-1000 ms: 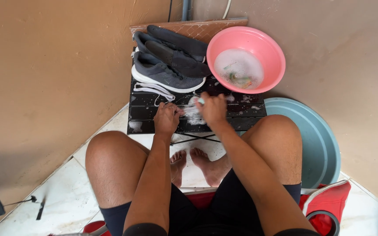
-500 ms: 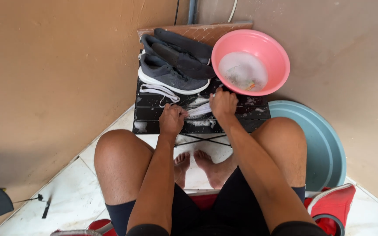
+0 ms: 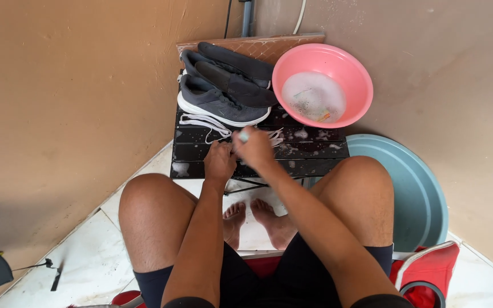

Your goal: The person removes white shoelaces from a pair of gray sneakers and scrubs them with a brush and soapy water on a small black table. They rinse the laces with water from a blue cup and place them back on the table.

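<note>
White laces [image 3: 203, 122] (soapy) at table's front edge [image 3: 201, 169], both hands' grip closed on them, left hand [image 3: 219, 161], right hand [image 3: 255, 147].

Shoes [image 3: 223, 94] are set at the bench's [image 3: 201, 151] far left, a basin [image 3: 322, 84] at their right, laces [image 3: 203, 122] laid just before them.

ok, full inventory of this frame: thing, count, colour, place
shoes: 2, dark grey with white soles, back of the table
insoles: 2, dark, lying on the shoes
laces: white, loose, in front of the shoes
slatted table: 1, black, soapy, in the corner
pink basin: 1, foamy water, table's right rear
blue tub: 1, on the floor at right
red bag: 1, lower right
left hand: on the table by the laces
right hand: grips a small pale-tipped object, kind unclear
</note>
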